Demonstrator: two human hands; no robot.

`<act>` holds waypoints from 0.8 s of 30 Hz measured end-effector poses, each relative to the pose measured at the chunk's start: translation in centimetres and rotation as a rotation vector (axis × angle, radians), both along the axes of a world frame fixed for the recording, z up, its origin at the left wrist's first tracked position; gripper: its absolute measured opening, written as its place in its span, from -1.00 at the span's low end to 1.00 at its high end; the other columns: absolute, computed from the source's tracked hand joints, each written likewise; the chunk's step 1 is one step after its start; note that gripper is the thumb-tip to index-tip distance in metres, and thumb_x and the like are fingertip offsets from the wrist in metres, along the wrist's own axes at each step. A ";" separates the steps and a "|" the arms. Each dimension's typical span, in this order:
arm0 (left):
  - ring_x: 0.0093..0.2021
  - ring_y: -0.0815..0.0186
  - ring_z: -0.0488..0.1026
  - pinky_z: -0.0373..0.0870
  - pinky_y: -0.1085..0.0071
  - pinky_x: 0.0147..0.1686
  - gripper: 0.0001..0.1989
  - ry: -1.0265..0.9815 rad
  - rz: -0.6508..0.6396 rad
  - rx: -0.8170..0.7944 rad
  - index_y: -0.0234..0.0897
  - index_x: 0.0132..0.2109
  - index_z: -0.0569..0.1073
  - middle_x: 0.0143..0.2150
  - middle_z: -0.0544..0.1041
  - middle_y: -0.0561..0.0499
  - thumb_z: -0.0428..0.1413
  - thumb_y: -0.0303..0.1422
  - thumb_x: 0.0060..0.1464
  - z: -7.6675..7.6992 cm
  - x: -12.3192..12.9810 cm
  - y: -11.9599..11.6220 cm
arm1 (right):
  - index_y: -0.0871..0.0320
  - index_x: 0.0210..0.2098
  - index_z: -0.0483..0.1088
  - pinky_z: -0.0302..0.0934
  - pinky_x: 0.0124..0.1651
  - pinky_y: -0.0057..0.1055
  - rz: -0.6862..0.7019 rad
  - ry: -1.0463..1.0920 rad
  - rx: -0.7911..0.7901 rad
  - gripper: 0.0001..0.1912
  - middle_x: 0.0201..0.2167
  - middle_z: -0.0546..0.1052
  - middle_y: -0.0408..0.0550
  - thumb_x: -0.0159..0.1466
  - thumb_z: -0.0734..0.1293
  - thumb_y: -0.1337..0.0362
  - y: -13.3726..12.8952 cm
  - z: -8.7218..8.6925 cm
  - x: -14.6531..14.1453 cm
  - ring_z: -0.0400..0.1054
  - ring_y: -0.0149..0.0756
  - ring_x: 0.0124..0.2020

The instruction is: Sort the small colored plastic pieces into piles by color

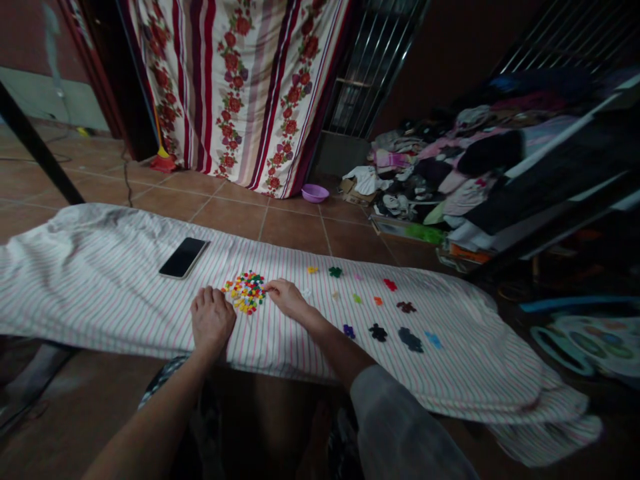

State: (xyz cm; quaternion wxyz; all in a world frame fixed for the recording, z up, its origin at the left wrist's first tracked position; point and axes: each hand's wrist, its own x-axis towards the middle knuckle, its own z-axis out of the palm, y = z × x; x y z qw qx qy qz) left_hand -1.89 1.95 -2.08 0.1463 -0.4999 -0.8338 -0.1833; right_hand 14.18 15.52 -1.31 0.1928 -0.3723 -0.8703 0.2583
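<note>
A pile of small colourful pieces [245, 291], mostly yellow, red, green and white, lies on the striped cloth [280, 340]. Against its left side rests my left hand [213, 319], palm down and fingers flat on the cloth. My right hand [287, 298] pinches thumb and forefinger together at the pile's right edge; what is between the fingertips is too small to make out. To the right lie single-colour clusters, among them a dark green cluster [335, 272], a red cluster [390, 285], a black cluster [379, 332], a dark grey cluster [411, 339] and a light blue cluster [433, 339].
A phone [184, 258] lies on the cloth left of the pile. Beyond the tiled floor hangs a flowered curtain [235, 87], with a purple basin [315, 193] at its foot. Heaped clothes [440, 157] fill the right background.
</note>
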 end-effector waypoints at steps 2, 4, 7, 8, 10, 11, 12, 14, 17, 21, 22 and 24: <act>0.05 0.05 0.34 0.21 0.16 0.00 -0.74 -0.003 -0.006 0.006 -0.41 -0.14 0.42 -0.04 0.45 -0.28 -0.11 -0.40 0.16 -0.1 0.0 0.1 | 0.11 -0.23 0.55 0.25 -0.03 -0.43 -0.015 -0.018 0.013 -0.70 -0.22 0.58 -0.08 0.19 0.27 0.53 -0.1 -0.5 -0.3 0.42 -0.33 -0.16; 0.07 0.03 0.33 0.20 0.15 0.03 -0.74 -0.001 -0.004 0.013 -0.41 -0.14 0.42 -0.04 0.45 -0.28 -0.11 -0.41 0.16 -0.2 -0.1 0.1 | 0.10 -0.22 0.54 0.25 -0.07 -0.44 -0.036 -0.042 0.023 -0.71 -0.22 0.56 -0.08 0.18 0.29 0.51 -0.2 -0.8 -0.6 0.41 -0.33 -0.17; 0.08 0.02 0.33 0.20 0.15 0.03 -0.74 0.008 -0.001 0.014 -0.40 -0.14 0.42 -0.04 0.45 -0.27 -0.12 -0.40 0.16 -0.2 -0.1 0.2 | 0.06 -0.16 0.52 0.23 -0.14 -0.47 -0.075 -0.081 0.039 -0.72 -0.24 0.53 -0.11 0.18 0.32 0.46 -0.5 -0.9 -0.9 0.39 -0.36 -0.23; 0.09 0.01 0.33 0.20 0.15 0.03 -0.74 0.008 0.000 0.011 -0.40 -0.14 0.42 -0.03 0.45 -0.27 -0.11 -0.40 0.16 -0.2 0.0 0.2 | 0.05 -0.15 0.52 0.22 -0.15 -0.48 -0.086 -0.094 0.048 -0.72 -0.24 0.52 -0.12 0.19 0.32 0.45 -0.6 -1.0 -0.9 0.39 -0.37 -0.24; 0.08 0.01 0.33 0.20 0.14 0.02 -0.73 0.000 -0.001 0.002 -0.42 -0.13 0.42 -0.01 0.45 -0.29 -0.11 -0.40 0.15 0.0 0.0 0.1 | 0.04 -0.14 0.51 0.21 -0.16 -0.48 -0.098 -0.117 0.064 -0.72 -0.25 0.50 -0.12 0.20 0.32 0.43 -0.7 -1.1 -1.1 0.38 -0.37 -0.24; 0.08 0.01 0.33 0.21 0.14 0.02 -0.73 -0.006 -0.002 -0.002 -0.42 -0.13 0.42 -0.01 0.45 -0.30 -0.11 -0.40 0.15 0.1 0.0 0.1 | 0.04 -0.13 0.51 0.20 -0.16 -0.48 -0.100 -0.124 0.071 -0.73 -0.25 0.49 -0.11 0.21 0.32 0.41 -0.7 -1.2 -1.1 0.38 -0.36 -0.24; 0.07 0.02 0.34 0.21 0.13 0.01 -0.72 -0.011 -0.003 -0.005 -0.43 -0.13 0.42 -0.01 0.45 -0.31 -0.11 -0.40 0.15 0.2 0.1 0.1 | 0.04 -0.12 0.51 0.20 -0.17 -0.48 -0.099 -0.127 0.076 -0.74 -0.26 0.49 -0.11 0.21 0.32 0.40 -0.7 -1.3 -1.1 0.37 -0.36 -0.25; 0.05 0.02 0.34 0.22 0.13 -0.01 -0.72 -0.012 -0.006 -0.003 -0.43 -0.14 0.43 -0.02 0.46 -0.31 -0.12 -0.39 0.15 0.2 0.1 0.1 | 0.03 -0.13 0.51 0.19 -0.18 -0.49 -0.100 -0.125 0.085 -0.76 -0.27 0.47 -0.12 0.23 0.33 0.36 -0.8 -1.4 -1.2 0.37 -0.36 -0.25; 0.07 0.01 0.33 0.22 0.13 0.01 -0.72 0.003 -0.006 0.013 -0.43 -0.14 0.43 -0.02 0.45 -0.31 -0.12 -0.38 0.15 0.0 0.0 0.0 | 0.04 -0.15 0.51 0.19 -0.19 -0.50 -0.133 -0.104 0.104 -0.80 -0.27 0.47 -0.12 0.24 0.33 0.32 -1.1 -1.8 -1.2 0.38 -0.37 -0.26; 0.08 0.01 0.31 0.20 0.13 0.03 -0.73 0.018 -0.007 0.018 -0.42 -0.13 0.41 -0.01 0.44 -0.29 -0.11 -0.38 0.15 -0.4 -0.1 0.1 | 0.04 -0.16 0.49 0.20 -0.16 -0.50 -0.191 -0.031 0.153 -0.83 -0.22 0.50 -0.14 0.27 0.30 0.29 -1.9 -2.4 -1.1 0.38 -0.39 -0.26; 0.07 0.01 0.32 0.21 0.14 0.02 -0.74 0.021 -0.007 0.012 -0.41 -0.14 0.41 -0.02 0.45 -0.28 -0.11 -0.38 0.15 -0.4 -0.1 0.1 | 0.04 -0.16 0.48 0.20 -0.15 -0.49 -0.195 -0.017 0.172 -0.82 -0.21 0.50 -0.14 0.27 0.29 0.30 -2.1 -2.5 -1.1 0.38 -0.39 -0.26; 0.03 0.02 0.33 0.22 0.15 -0.01 -0.75 0.029 -0.008 -0.001 -0.40 -0.16 0.41 -0.05 0.45 -0.27 -0.11 -0.38 0.15 -0.3 -0.1 0.1 | 0.05 -0.16 0.47 0.21 -0.12 -0.49 -0.197 -0.005 0.204 -0.82 -0.22 0.50 -0.14 0.27 0.28 0.32 -2.4 -2.6 -1.2 0.37 -0.38 -0.25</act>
